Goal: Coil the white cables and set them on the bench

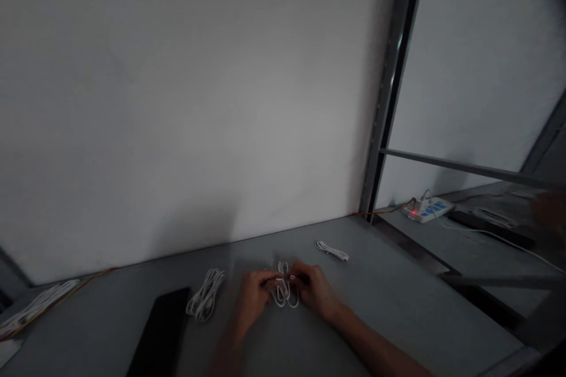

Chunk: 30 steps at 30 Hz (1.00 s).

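Note:
A looped white cable hangs between my two hands, low in the middle of the head view. My left hand pinches it from the left, and my right hand pinches it from the right. Small pale ends, perhaps connectors, show at the fingertips of both hands. To the left of my left hand lies a larger coiled bundle of white cable. Beyond my right hand, a small folded white cable rests on the grey table.
A long black object lies left of the cable bundle. More white cables and an orange wire sit at the far left. Past the metal post, a white power strip with a red light stands on the adjoining surface. A blurred hand shows at the right edge.

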Each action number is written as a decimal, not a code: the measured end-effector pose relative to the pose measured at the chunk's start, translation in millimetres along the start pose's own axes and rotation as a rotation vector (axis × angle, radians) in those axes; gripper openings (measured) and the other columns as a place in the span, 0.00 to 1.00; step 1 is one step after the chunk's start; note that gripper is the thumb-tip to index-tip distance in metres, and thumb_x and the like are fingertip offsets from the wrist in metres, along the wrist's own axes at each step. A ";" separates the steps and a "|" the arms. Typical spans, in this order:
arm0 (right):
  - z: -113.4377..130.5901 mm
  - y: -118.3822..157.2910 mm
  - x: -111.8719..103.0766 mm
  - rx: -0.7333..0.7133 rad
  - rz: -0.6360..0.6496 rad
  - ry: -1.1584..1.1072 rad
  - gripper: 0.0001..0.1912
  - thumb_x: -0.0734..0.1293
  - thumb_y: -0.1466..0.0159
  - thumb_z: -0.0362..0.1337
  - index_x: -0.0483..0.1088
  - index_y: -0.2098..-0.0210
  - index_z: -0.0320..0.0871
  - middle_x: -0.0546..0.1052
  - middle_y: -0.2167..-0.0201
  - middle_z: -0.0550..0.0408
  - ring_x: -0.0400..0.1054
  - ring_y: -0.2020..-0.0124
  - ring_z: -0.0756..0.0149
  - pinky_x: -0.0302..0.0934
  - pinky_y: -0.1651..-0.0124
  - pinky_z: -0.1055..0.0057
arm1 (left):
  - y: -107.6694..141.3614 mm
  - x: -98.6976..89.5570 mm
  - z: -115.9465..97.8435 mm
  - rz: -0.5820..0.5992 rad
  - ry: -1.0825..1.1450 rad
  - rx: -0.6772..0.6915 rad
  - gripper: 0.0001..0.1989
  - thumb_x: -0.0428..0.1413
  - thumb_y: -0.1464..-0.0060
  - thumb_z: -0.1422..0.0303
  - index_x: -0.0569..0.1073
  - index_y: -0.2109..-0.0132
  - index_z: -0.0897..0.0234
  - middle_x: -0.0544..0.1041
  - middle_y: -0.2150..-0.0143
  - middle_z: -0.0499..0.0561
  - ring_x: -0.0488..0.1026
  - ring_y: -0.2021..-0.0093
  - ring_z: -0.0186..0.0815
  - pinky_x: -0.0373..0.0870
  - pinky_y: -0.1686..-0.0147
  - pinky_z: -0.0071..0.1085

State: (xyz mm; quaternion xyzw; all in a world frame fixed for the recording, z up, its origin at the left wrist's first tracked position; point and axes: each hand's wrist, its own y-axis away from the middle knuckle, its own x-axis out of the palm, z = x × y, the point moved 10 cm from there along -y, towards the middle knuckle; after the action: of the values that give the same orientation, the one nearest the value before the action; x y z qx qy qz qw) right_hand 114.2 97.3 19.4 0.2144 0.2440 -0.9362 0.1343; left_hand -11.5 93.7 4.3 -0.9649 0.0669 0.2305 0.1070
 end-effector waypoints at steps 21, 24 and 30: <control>-20.7 5.5 12.5 0.254 0.005 0.075 0.14 0.63 0.40 0.37 0.76 0.77 0.38 0.75 0.80 0.52 0.68 0.78 0.67 0.54 0.75 0.74 | 11.6 -12.3 21.6 -0.320 -0.232 -0.269 0.15 0.55 0.50 0.55 0.72 0.75 0.61 0.74 0.78 0.52 0.74 0.70 0.42 0.60 0.73 0.30; -18.2 5.5 11.5 0.189 -0.032 0.064 0.13 0.63 0.40 0.36 0.76 0.76 0.39 0.77 0.74 0.50 0.69 0.74 0.65 0.59 0.70 0.72 | 8.4 -1.9 20.3 -0.260 -0.163 -0.249 0.11 0.58 0.53 0.60 0.72 0.75 0.62 0.75 0.77 0.51 0.74 0.70 0.42 0.62 0.73 0.29; -26.0 4.6 11.7 0.184 -0.072 -0.065 0.08 0.65 0.43 0.34 0.74 0.76 0.39 0.77 0.71 0.50 0.70 0.70 0.64 0.62 0.66 0.71 | 9.5 10.9 26.5 -0.143 0.021 -0.304 0.11 0.59 0.52 0.61 0.72 0.71 0.66 0.75 0.76 0.50 0.73 0.73 0.37 0.65 0.75 0.27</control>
State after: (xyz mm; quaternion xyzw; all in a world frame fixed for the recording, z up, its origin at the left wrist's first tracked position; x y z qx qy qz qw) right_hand 114.3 105.1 -8.4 0.1863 0.1599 -0.9654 0.0879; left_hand -15.0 89.9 -25.5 -0.9746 -0.0362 0.2196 -0.0247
